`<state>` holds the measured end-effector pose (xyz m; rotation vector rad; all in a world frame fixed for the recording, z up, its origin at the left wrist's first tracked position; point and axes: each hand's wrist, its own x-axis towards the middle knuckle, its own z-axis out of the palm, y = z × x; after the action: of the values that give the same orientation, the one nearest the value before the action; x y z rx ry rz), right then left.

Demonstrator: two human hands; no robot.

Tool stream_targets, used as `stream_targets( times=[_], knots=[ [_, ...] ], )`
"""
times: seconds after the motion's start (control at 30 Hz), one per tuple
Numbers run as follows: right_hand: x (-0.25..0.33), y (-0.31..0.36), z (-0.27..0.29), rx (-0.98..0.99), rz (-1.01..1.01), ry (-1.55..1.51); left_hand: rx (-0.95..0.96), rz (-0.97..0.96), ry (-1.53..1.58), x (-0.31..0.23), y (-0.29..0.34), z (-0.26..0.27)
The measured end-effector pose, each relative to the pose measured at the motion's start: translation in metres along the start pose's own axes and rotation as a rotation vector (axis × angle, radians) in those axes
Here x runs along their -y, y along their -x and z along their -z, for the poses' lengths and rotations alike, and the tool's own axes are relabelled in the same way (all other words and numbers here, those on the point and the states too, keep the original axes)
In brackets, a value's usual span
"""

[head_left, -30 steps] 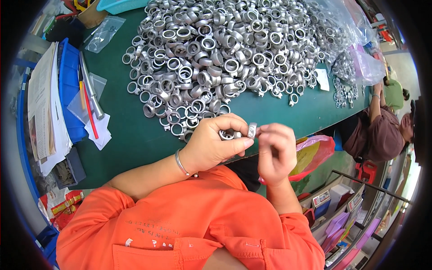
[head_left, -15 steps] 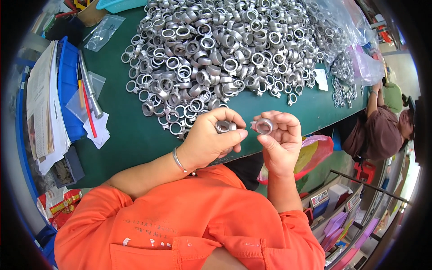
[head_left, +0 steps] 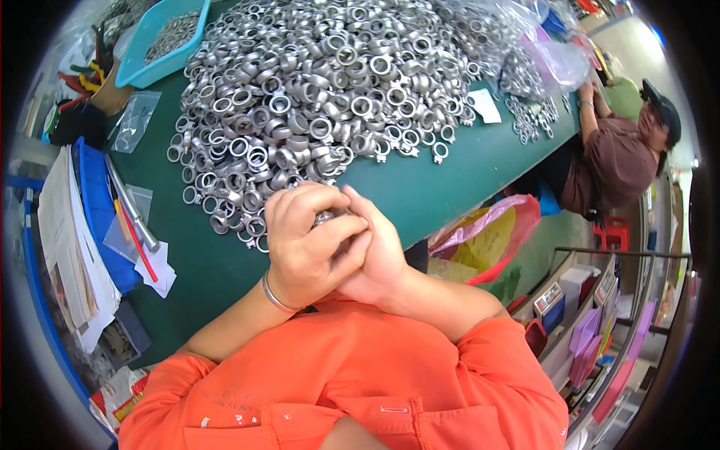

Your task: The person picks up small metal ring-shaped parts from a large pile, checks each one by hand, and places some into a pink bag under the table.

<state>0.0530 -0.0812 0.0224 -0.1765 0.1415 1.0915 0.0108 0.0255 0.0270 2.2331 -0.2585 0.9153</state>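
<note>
Hands (head_left: pixel 304 244) cupped around metal piece (head_left: pixel 323 217); turquoise tray (head_left: pixel 159 73) holds small metal parts (head_left: pixel 172 36).

A green-topped workbench (head_left: pixel 427 184) spreads from 9 o'clock through 12 to 2, evenly lit. Beyond its edge, at 3 o'clock, green floor (head_left: pixel 556 244) shows beside a red plastic stool (head_left: pixel 616 234). A dark-framed rack (head_left: pixel 654 255) fills 4 o'clock. A pale surface (head_left: pixel 634 52), wall or floor unclear, lies at 2 o'clock.
</note>
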Motion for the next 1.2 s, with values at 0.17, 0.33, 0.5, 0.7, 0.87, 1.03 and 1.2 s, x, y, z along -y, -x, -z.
stream_targets(
  times=[0.17, 0.33, 0.5, 0.7, 0.87, 1.03, 1.2],
  knots=[
    [0.004, 0.004, 0.004, -0.183, 0.13, -0.011, -0.127, -0.012, 0.025, 0.003, 0.006, -0.006],
    [0.065, 0.065, 0.027, -0.121, 0.576, -0.043, -0.19, 0.152, 0.329, -0.002, 0.011, -0.012],
    [0.145, 0.156, 0.127, -0.786, 1.14, 0.026, -0.167, 0.264, 0.606, -0.009, 0.02, -0.017],
    [0.179, 0.183, 0.317, -1.2, 0.857, -0.302, -0.147, 0.246, 0.622, -0.007, 0.021, -0.016],
    [0.184, 0.171, 0.368, -1.066, 0.903, -0.338, -0.018, 0.302, 0.872, -0.021, 0.013, 0.005],
    [0.203, 0.152, 0.277, -1.242, 1.181, 0.354, 0.093, 0.319, 0.344, -0.017, 0.004, 0.025],
    [0.114, 0.109, 0.106, -0.925, 1.326, 1.324, 0.527, 0.551, 0.23, -0.007, 0.029, 0.024]
  ],
)
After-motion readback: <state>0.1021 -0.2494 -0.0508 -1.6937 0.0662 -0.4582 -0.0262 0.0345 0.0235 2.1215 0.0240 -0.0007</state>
